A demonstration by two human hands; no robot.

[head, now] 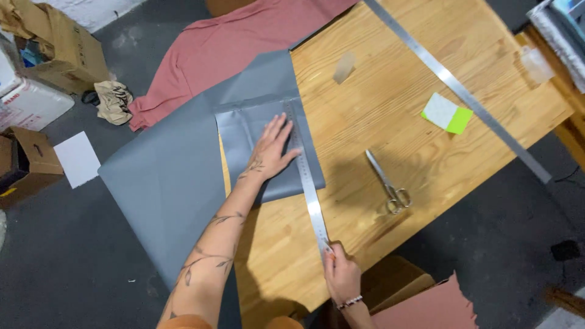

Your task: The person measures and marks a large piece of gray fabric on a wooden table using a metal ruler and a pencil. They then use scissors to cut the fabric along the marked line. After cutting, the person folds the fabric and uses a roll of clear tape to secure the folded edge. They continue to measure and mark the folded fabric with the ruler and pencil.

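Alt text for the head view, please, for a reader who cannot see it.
Seen from above, a person's left hand presses flat on grey sheet material beside a short steel ruler, while the right hand touches the ruler's near end. On the wooden table lie scissors, a long steel ruler and a green-and-white card.

Wooden table (390, 109): grey sheet (268, 146), two steel rulers (309, 195), scissors (389, 183), green-white card (447, 113).

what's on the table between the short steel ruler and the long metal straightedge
In the head view, silver scissors lie on the bare wooden table between the short steel ruler and the long metal straightedge, touching neither.
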